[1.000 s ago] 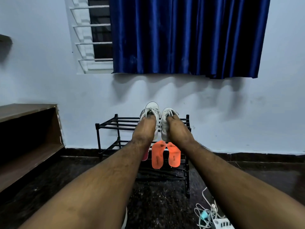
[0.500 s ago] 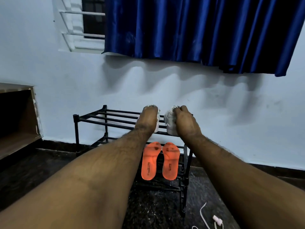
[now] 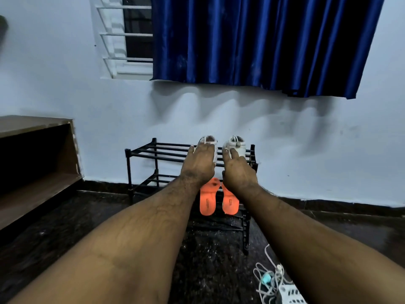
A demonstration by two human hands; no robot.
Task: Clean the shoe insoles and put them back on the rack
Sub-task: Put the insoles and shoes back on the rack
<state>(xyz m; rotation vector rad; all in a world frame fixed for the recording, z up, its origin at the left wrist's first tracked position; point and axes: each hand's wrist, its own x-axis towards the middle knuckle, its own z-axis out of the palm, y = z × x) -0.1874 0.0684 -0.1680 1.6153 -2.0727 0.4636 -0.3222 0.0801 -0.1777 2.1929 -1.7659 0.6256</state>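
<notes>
A black metal shoe rack [image 3: 140, 153] stands against the white wall. Two white shoes sit side by side on its top shelf at the right end: the left shoe [image 3: 209, 140] and the right shoe [image 3: 237, 144]. My left hand [image 3: 200, 161] lies over the left shoe with fingers straight. My right hand [image 3: 237, 172] reaches toward the right shoe, fingers extended and touching its near end. Two orange insoles, the left insole [image 3: 207, 204] and the right insole [image 3: 230, 204], lean on the lower shelf below my hands, their tops hidden by my wrists.
A wooden shelf unit [image 3: 37, 163] stands at the left. A blue curtain [image 3: 263, 40] hangs over a barred window [image 3: 127, 38]. White cables and a power strip [image 3: 282, 288] lie on the dark floor at the lower right, near the rack's front leg.
My fingers have straightened from a curled grip on the shoes to lying flat on them. The shoes now rest on the top shelf. The camera view has shifted slightly.
</notes>
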